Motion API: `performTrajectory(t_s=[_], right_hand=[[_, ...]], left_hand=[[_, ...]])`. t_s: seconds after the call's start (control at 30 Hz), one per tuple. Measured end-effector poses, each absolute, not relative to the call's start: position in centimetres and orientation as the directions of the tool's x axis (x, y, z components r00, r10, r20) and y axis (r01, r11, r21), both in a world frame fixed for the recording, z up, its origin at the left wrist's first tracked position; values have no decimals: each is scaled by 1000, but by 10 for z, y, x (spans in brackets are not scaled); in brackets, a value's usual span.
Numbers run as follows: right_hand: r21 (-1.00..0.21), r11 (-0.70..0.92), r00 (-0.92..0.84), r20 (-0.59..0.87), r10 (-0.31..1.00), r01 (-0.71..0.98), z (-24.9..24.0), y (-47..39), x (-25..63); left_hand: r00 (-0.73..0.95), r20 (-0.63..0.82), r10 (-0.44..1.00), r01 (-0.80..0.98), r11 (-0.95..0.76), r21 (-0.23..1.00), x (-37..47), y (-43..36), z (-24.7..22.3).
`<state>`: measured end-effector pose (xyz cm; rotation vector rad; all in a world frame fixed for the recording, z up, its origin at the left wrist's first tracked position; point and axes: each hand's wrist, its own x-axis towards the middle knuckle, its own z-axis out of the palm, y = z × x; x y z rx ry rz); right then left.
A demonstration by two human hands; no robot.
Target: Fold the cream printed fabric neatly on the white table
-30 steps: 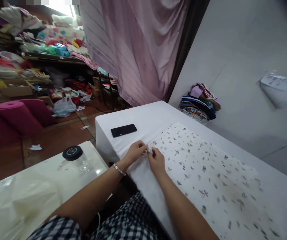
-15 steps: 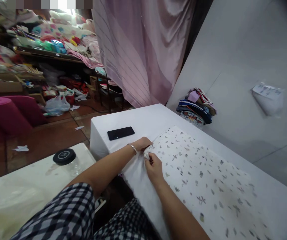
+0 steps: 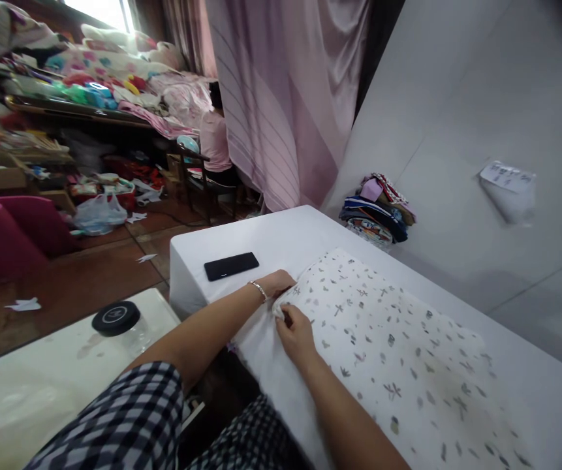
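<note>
A white fabric piece (image 3: 373,339) printed with small grey-green plant motifs lies over the white-covered table. At its near left edge, my left hand (image 3: 277,284), with a silver bracelet at the wrist, is closed on the fabric, its fingertips partly hidden. Just below it, my right hand (image 3: 298,336) pinches a folded bit of the same edge between thumb and fingers. Plain white cloth hangs down beneath my right forearm. A black phone (image 3: 232,266) rests flat on the table, left of and beyond my left hand.
Left of me, a clear jar with a black lid (image 3: 115,318) stands on a white side table (image 3: 65,349). Folded clothes (image 3: 376,209) are stacked by the wall. A pink curtain (image 3: 290,104) hangs behind. A person (image 3: 215,140) sits beyond, beside a cluttered bed.
My view has turned slightly left to right, bringing the seated person into sight by the curtain. Both hands keep their hold on the fabric edge, with little movement.
</note>
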<state>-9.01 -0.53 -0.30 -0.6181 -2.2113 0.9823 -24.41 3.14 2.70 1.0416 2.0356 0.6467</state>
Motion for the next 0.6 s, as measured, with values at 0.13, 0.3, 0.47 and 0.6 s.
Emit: performTrajectory(t_s=[0.13, 0.3, 0.47, 0.6], right_hand=[[-714, 665, -725, 337, 601, 219, 0, -7, -91], [-641, 706, -777, 263, 572, 303, 5, -10, -92], [-515, 784, -845, 192, 500, 347, 11, -15, -93], [-537, 779, -860, 178, 479, 323, 14, -17, -92]], left_hand=[[-406, -364, 838, 590, 545, 596, -249, 45, 24], [-390, -303, 870, 736, 492, 465, -257, 59, 24], [-424, -211, 881, 797, 474, 375, -255, 50, 25], [-455, -173, 873, 810, 487, 326, -244, 40, 30]])
